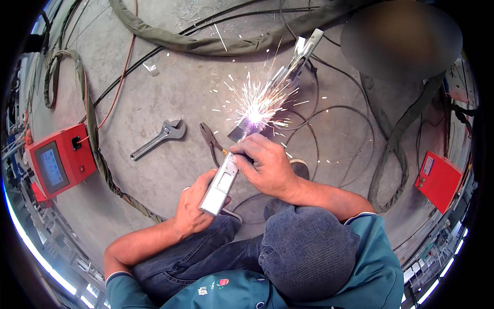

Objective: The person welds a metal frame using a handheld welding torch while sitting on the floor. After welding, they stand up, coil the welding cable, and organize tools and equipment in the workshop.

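Observation:
My left hand (195, 203) wraps round the rear end of a silver, boxy hand-held torch (218, 188). Closer to its tip, my right hand (268, 166) has its fingers bent against the torch's front end. Bright white-violet light and a spray of sparks (254, 114) burst just beyond the torch. A small grey metal piece (237, 132) sits beside the glare, its far side lost in it. Past the sparks, a silver metal clamp-like tool (307, 50) slants up to the right. Pliers (207, 135) lie on the floor left of the torch.
An adjustable wrench (160, 138) lies on the concrete floor (170, 98). At left stands a red box with a screen (51, 165); another red box (439, 180) is at right. A thick sleeved hose (206, 45) and thin cables cross the floor. A blurred patch (401, 38) covers the upper right.

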A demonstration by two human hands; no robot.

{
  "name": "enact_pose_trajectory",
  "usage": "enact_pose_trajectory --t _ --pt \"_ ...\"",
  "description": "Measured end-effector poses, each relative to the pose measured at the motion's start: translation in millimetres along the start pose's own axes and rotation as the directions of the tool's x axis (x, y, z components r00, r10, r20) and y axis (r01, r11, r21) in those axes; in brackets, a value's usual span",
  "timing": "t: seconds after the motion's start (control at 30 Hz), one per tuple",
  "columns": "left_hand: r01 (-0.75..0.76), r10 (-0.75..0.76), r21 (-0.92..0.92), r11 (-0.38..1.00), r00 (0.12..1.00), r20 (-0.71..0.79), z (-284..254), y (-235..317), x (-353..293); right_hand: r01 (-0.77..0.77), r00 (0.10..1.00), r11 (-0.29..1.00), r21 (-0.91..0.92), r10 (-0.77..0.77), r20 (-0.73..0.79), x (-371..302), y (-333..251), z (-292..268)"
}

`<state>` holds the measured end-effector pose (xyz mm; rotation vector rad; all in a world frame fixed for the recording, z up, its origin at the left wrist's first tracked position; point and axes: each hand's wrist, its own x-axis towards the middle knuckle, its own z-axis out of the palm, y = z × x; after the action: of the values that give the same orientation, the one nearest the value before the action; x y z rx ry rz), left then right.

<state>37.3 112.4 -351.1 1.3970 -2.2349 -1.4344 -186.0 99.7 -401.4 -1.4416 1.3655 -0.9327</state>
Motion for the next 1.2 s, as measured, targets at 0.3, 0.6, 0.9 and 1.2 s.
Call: enact_pose_trajectory --t 0.3,0.6,0.9,1.2 --pt "-0.043 0.043 -0.009 0.999 0.999 -0.024 -2 -7 -14 0.103 0.994 0.993 0.060 -0.101 -0.038 1 -12 -3" --pt "-0.039 0.039 -0.004 0.999 0.998 -0.040 -4 -9 -10 0.085 0.996 0.995 0.049 -0.085 -0.004 0 -9 -4" --pt "0.026 -0.026 -0.011 1.000 1.000 -0.010 -7 -5 4 0.044 0.997 0.997 0.069 -0.040 -0.066 2 -6 -4" --pt "0.006 -0.006 0.002 1.000 1.000 -0.011 -6 -7 10 0.034 0.998 0.998 0.057 -0.031 -0.061 5 -3 -5"
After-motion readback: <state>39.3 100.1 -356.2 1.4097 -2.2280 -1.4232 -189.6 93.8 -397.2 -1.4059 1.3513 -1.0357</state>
